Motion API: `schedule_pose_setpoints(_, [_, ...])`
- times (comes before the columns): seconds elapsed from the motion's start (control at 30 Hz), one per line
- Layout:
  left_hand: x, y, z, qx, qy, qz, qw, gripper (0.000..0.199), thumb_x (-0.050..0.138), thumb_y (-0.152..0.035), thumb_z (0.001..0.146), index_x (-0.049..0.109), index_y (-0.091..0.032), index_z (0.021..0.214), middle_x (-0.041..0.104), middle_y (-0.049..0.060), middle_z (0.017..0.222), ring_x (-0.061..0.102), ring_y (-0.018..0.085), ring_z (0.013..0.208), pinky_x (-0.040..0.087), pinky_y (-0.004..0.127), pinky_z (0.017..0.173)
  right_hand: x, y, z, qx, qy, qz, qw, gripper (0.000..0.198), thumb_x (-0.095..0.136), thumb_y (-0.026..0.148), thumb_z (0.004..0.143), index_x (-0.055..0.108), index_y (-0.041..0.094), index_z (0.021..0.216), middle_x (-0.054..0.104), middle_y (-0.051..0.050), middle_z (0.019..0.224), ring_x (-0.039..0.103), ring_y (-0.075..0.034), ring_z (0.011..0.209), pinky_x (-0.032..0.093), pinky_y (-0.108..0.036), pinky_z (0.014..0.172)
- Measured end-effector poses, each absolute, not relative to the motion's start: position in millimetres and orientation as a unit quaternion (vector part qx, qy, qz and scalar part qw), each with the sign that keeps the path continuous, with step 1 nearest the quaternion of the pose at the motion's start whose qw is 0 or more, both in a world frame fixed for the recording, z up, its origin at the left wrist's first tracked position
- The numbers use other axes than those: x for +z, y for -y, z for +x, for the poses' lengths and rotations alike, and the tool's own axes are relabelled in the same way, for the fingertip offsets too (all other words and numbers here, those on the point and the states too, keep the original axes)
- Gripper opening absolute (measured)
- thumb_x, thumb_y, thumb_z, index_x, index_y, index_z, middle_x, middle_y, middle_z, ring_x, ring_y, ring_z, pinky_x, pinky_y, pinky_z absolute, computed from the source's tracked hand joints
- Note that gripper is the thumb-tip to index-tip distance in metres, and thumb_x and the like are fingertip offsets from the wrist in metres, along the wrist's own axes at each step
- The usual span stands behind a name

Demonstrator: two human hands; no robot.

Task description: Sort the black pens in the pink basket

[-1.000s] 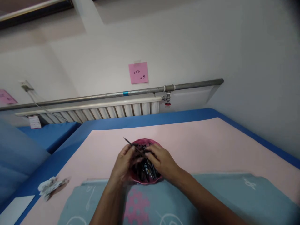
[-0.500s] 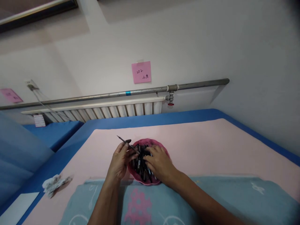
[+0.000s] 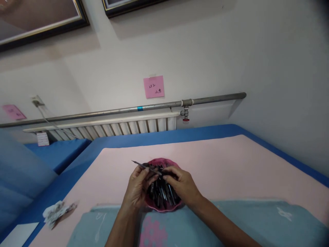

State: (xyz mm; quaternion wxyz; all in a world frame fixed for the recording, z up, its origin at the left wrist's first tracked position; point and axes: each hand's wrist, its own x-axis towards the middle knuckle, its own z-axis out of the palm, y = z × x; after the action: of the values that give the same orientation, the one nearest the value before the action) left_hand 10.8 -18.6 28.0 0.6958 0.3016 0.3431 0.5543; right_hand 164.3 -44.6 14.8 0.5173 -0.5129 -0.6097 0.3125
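A thin dark pen [image 3: 141, 165] with a narrow pointed tip slants across my left hand [image 3: 136, 187], its tip toward the upper left. The fingers of that hand are closed around it, above the left side of a pink scalloped basket [image 3: 168, 209]. My right hand [image 3: 187, 187] is pinched at the pen's lower right end; a small dark piece seems to lie between its fingertips, too hidden to name. Many black and dark slender pens [image 3: 164, 195] fill the basket below both hands.
The basket stands on a pink sheet [image 3: 218, 164] by a blue-green patterned cloth [image 3: 244, 219]. A crumpled white cloth or tissue [image 3: 57, 212] and white paper [image 3: 19, 233] lie at left. Behind are a blue padded edge [image 3: 205, 131], a radiator [image 3: 128, 127] and a pipe [image 3: 110, 112].
My right hand has come up from among the pens in the basket to the end of the held pen. The left hand keeps the pen, now tilted flatter. The view has tipped slightly upward.
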Motion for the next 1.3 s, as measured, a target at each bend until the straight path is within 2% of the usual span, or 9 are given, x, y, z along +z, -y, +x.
schedule_pose_setpoints(0.33, [26, 20, 15, 0.559, -0.341, 0.291, 0.698, 0.024, 0.076, -0.018, 0.063, 0.059, -0.014, 0.08, 0.071, 0.006, 0.078, 0.068, 0.019, 0.079, 0.054, 0.031, 0.077, 15, 47, 164, 0.285, 0.62, -0.527, 0.507, 0.013, 0.054, 0.021, 0.074, 0.063, 0.021, 0.083, 0.067, 0.001, 0.079, 0.062, -0.016, 0.075, 0.049, -0.029, 0.07])
schedule_pose_setpoints(0.6, [22, 20, 17, 0.554, -0.348, 0.291, 0.698, 0.023, 0.076, -0.019, 0.063, 0.06, -0.014, 0.078, 0.071, 0.006, 0.077, 0.068, 0.018, 0.077, 0.054, 0.029, 0.074, 16, 50, 169, 0.135, 0.721, -0.484, 0.478, 0.01, 0.052, 0.017, 0.08, 0.06, 0.02, 0.083, 0.064, -0.003, 0.079, 0.058, -0.018, 0.078, 0.045, -0.032, 0.073])
schedule_pose_setpoints(0.8, [20, 20, 18, 0.556, -0.36, 0.282, 0.695, 0.024, 0.077, -0.019, 0.06, 0.061, -0.013, 0.077, 0.071, 0.007, 0.077, 0.068, 0.02, 0.077, 0.055, 0.03, 0.071, 12, 49, 169, 0.167, 0.696, -0.507, 0.48, 0.009, 0.05, 0.022, 0.083, 0.058, 0.02, 0.084, 0.064, -0.002, 0.078, 0.059, -0.016, 0.074, 0.045, -0.029, 0.069])
schedule_pose_setpoints(0.93, [19, 19, 19, 0.556, -0.359, 0.288, 0.692, 0.023, 0.077, -0.019, 0.061, 0.061, -0.013, 0.077, 0.071, 0.007, 0.076, 0.068, 0.02, 0.077, 0.055, 0.031, 0.072, 10, 48, 171, 0.187, 0.709, -0.516, 0.442, 0.02, 0.041, 0.026, 0.089, 0.057, 0.02, 0.079, 0.062, -0.001, 0.071, 0.058, -0.016, 0.068, 0.044, -0.029, 0.064])
schedule_pose_setpoints(1.03, [18, 18, 18, 0.556, -0.36, 0.287, 0.692, 0.023, 0.077, -0.019, 0.062, 0.061, -0.013, 0.078, 0.071, 0.007, 0.076, 0.068, 0.02, 0.076, 0.055, 0.03, 0.072, 10, 49, 173, 0.169, 0.723, -0.517, 0.425, 0.013, 0.047, 0.028, 0.087, 0.057, 0.019, 0.088, 0.063, -0.004, 0.081, 0.058, -0.019, 0.076, 0.045, -0.032, 0.069])
schedule_pose_setpoints(1.1, [19, 18, 18, 0.556, -0.359, 0.285, 0.693, 0.022, 0.076, -0.019, 0.063, 0.061, -0.013, 0.078, 0.071, 0.007, 0.076, 0.068, 0.02, 0.076, 0.055, 0.029, 0.072, 10, 49, 175, 0.136, 0.733, -0.518, 0.418, 0.013, 0.055, 0.023, 0.081, 0.056, 0.018, 0.093, 0.063, -0.006, 0.088, 0.056, -0.021, 0.084, 0.045, -0.034, 0.073])
schedule_pose_setpoints(1.2, [20, 19, 19, 0.557, -0.36, 0.286, 0.692, 0.02, 0.076, -0.017, 0.064, 0.061, -0.013, 0.077, 0.071, 0.007, 0.075, 0.068, 0.018, 0.074, 0.056, 0.027, 0.069, 12, 51, 175, 0.093, 0.752, -0.515, 0.401, 0.005, 0.051, 0.016, 0.082, 0.055, 0.019, 0.084, 0.062, -0.005, 0.083, 0.055, -0.021, 0.082, 0.044, -0.034, 0.072])
schedule_pose_setpoints(1.3, [20, 21, 20, 0.557, -0.359, 0.285, 0.692, 0.019, 0.076, -0.017, 0.064, 0.062, -0.013, 0.076, 0.071, 0.006, 0.075, 0.068, 0.016, 0.072, 0.056, 0.026, 0.068, 12, 51, 175, 0.064, 0.77, -0.507, 0.382, 0.017, 0.042, 0.019, 0.088, 0.054, 0.02, 0.077, 0.061, -0.005, 0.076, 0.054, -0.019, 0.074, 0.043, -0.033, 0.069])
